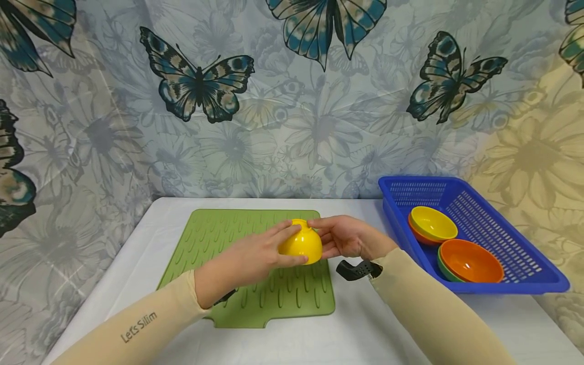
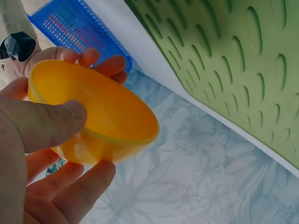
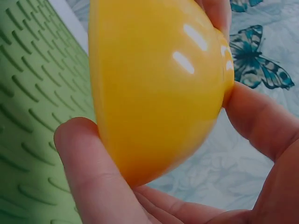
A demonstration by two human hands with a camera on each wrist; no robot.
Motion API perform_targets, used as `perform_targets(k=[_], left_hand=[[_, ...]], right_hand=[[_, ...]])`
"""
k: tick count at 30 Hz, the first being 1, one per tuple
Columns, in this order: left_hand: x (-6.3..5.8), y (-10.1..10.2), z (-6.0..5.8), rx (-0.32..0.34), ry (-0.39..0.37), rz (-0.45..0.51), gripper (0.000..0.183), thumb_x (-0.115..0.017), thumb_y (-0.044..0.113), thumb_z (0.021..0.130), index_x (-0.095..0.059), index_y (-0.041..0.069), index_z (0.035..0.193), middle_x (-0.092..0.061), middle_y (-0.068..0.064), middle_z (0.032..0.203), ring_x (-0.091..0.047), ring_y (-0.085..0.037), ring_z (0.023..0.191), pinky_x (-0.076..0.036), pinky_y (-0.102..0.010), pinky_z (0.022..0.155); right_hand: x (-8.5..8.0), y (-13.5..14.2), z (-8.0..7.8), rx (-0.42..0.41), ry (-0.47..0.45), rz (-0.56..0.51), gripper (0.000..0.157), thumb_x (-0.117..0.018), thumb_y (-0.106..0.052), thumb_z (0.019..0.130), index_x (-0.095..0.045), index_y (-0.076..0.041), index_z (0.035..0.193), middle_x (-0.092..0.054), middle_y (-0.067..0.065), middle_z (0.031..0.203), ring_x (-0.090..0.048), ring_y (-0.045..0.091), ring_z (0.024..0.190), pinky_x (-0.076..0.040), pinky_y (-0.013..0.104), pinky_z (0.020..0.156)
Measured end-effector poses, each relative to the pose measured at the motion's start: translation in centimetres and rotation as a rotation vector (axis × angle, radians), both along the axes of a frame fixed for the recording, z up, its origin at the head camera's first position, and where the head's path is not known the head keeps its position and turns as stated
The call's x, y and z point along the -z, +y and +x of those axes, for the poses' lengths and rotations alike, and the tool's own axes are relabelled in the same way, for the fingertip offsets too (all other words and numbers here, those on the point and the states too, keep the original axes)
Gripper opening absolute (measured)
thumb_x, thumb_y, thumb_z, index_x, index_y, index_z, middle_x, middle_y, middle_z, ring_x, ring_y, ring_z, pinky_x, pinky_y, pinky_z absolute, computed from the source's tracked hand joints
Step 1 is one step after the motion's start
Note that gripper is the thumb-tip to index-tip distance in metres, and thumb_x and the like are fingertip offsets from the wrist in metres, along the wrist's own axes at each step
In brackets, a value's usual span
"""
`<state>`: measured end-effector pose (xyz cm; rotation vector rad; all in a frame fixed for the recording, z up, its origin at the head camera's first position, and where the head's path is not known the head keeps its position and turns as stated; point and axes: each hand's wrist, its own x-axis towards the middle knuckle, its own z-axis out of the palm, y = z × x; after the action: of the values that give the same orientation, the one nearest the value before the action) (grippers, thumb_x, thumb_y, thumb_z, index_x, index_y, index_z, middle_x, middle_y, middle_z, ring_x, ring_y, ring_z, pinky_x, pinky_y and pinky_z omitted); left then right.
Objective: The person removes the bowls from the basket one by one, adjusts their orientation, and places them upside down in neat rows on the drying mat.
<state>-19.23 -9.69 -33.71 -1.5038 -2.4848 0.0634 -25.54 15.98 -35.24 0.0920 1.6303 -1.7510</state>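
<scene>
A small yellow bowl (image 1: 303, 246) is held upside down over the green ridged mat (image 1: 292, 294), its foot ring uppermost in the head view. My left hand (image 1: 255, 256) grips it from the left. In the left wrist view the left thumb (image 2: 60, 121) lies over the rim onto the inner wall, with fingers against the outside. My right hand (image 1: 353, 235) holds the bowl's right side. The right wrist view shows one right finger (image 3: 261, 114) at the foot ring and the thumb (image 3: 98, 172) at the rim. The bowl's inside looks bare.
On the right stands a blue slotted basket (image 1: 511, 288). Inside it a yellow bowl (image 1: 433, 223) sits in an orange one, and another orange bowl (image 1: 472, 261) sits in a green one (image 1: 444, 266). A white cloth (image 1: 356, 324) covers the table; a butterfly-print curtain (image 1: 319, 132) hangs behind.
</scene>
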Motion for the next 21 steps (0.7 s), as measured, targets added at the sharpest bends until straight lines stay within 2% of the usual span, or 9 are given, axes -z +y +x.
perform_targets(k=[5,7,8,10,12,14,17,19,21], left_hand=[[0.3,0.0,0.0,0.028,0.028,0.041,0.071,-0.076,-0.006,0.083,-0.062,0.038,0.137,-0.034,-0.016,0.155,-0.029,-0.036,0.144,-0.059,-0.031,0.073],[0.4,0.1,0.0,0.011,-0.034,0.09,0.068,-0.076,-0.001,0.085,-0.059,0.034,0.141,-0.031,-0.018,0.157,-0.03,-0.036,0.143,-0.058,-0.033,0.08],[0.4,0.1,0.0,-0.02,-0.103,0.124,0.068,-0.076,0.005,0.087,-0.055,0.034,0.144,-0.026,-0.018,0.159,-0.032,-0.037,0.142,-0.057,-0.036,0.084],[0.3,0.2,0.0,-0.129,-0.298,0.226,0.075,-0.078,0.021,0.089,-0.042,0.035,0.153,-0.017,-0.018,0.162,-0.034,-0.04,0.14,-0.052,-0.045,0.094],[0.0,0.3,-0.3,-0.286,-0.573,0.391,0.091,-0.081,0.035,0.085,-0.027,0.04,0.158,-0.012,-0.016,0.163,-0.034,-0.041,0.139,-0.044,-0.054,0.101],[-0.3,0.3,-0.8,-0.426,-0.909,0.644,0.099,-0.082,0.036,0.085,-0.017,0.043,0.159,-0.009,-0.019,0.163,-0.032,-0.044,0.139,-0.042,-0.06,0.101],[-0.4,0.2,-2.1,-0.54,-1.328,1.003,0.098,-0.078,0.025,0.089,-0.012,0.038,0.161,-0.013,-0.027,0.16,-0.034,-0.052,0.135,-0.047,-0.059,0.096],[-0.1,0.1,-2.9,-0.577,-1.519,1.132,0.093,-0.073,0.02,0.094,-0.01,0.028,0.162,-0.013,-0.036,0.156,-0.041,-0.057,0.128,-0.053,-0.056,0.089],[0.4,0.1,-3.5,-0.604,-1.602,1.161,0.086,-0.068,0.023,0.097,-0.012,0.015,0.161,-0.018,-0.038,0.153,-0.05,-0.057,0.118,-0.055,-0.053,0.085]], right_hand=[[0.1,-0.2,0.0,0.011,0.027,0.046,0.053,-0.064,-0.034,0.096,-0.059,0.012,0.122,-0.069,0.026,0.107,-0.071,0.037,0.088,-0.059,0.043,0.071],[0.1,-0.2,-0.1,0.036,0.052,0.067,0.052,-0.065,-0.032,0.094,-0.06,0.011,0.121,-0.069,0.025,0.106,-0.071,0.036,0.086,-0.06,0.043,0.07],[0.1,-0.2,-0.1,0.056,0.063,0.075,0.051,-0.066,-0.031,0.094,-0.06,0.011,0.121,-0.069,0.024,0.105,-0.072,0.036,0.086,-0.06,0.043,0.07],[0.1,-0.2,-0.2,0.105,0.088,0.095,0.05,-0.067,-0.03,0.092,-0.06,0.01,0.121,-0.07,0.023,0.105,-0.072,0.035,0.084,-0.06,0.044,0.07],[0.0,-0.2,-0.3,0.157,0.103,0.107,0.05,-0.07,-0.028,0.09,-0.06,0.009,0.122,-0.069,0.022,0.105,-0.072,0.034,0.084,-0.06,0.044,0.07],[0.0,-0.1,-0.3,0.199,0.116,0.11,0.051,-0.072,-0.027,0.089,-0.058,0.009,0.124,-0.068,0.022,0.107,-0.072,0.034,0.083,-0.06,0.044,0.07],[0.0,-0.3,-0.3,0.23,0.139,0.11,0.054,-0.075,-0.025,0.088,-0.056,0.008,0.126,-0.064,0.024,0.112,-0.071,0.034,0.084,-0.06,0.043,0.071],[0.1,-0.6,-0.1,0.235,0.154,0.116,0.055,-0.076,-0.024,0.088,-0.055,0.008,0.127,-0.063,0.025,0.115,-0.071,0.035,0.085,-0.06,0.043,0.072],[0.1,-0.9,0.0,0.237,0.169,0.128,0.055,-0.077,-0.025,0.087,-0.056,0.008,0.126,-0.062,0.025,0.117,-0.071,0.034,0.085,-0.06,0.043,0.072]])
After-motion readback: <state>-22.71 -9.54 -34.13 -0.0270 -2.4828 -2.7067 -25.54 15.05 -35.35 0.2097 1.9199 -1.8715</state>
